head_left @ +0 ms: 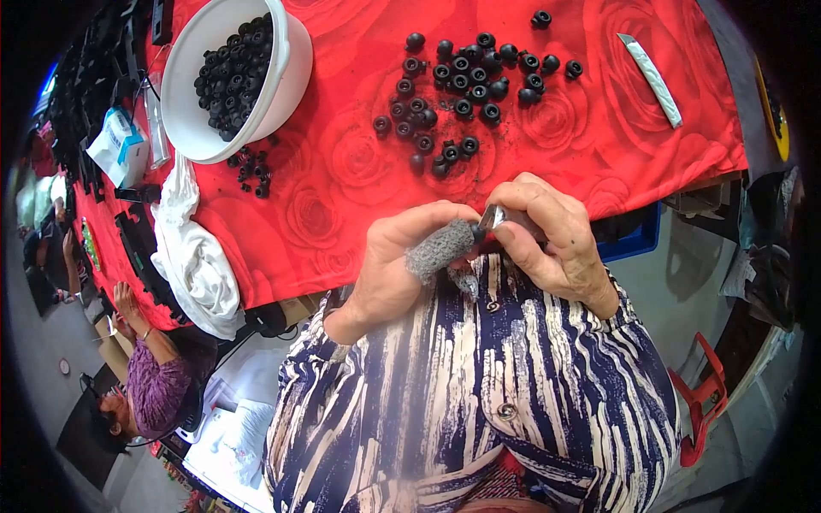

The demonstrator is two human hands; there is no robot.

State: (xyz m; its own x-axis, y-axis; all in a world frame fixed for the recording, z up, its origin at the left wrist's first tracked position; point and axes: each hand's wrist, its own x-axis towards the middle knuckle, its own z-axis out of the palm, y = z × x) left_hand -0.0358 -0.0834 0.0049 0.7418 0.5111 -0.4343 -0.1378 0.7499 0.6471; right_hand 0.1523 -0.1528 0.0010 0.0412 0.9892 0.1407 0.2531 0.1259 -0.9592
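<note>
Just above my lap, at the near edge of the table, my two hands meet. My left hand (385, 265) is closed on a small black round part (479, 232), mostly hidden by the fingers; a grey fuzzy cover (440, 248) wraps one of its digits. Between the thumb and fingers of my right hand (554, 235), a short metal blade (493, 217) is pinched, its edge against or very near the part. Beyond the hands, several black round hollow parts (463, 108) lie loose on the red cloth (342, 231).
A white tub (295, 77) of similar black parts stands at the far left, with small black bits (254, 173) beside it. A white cloth (201, 274) hangs over the left edge. At right lies a white-wrapped blade (652, 81). Another person (158, 376) sits at left; a red chair (705, 398) stands right.
</note>
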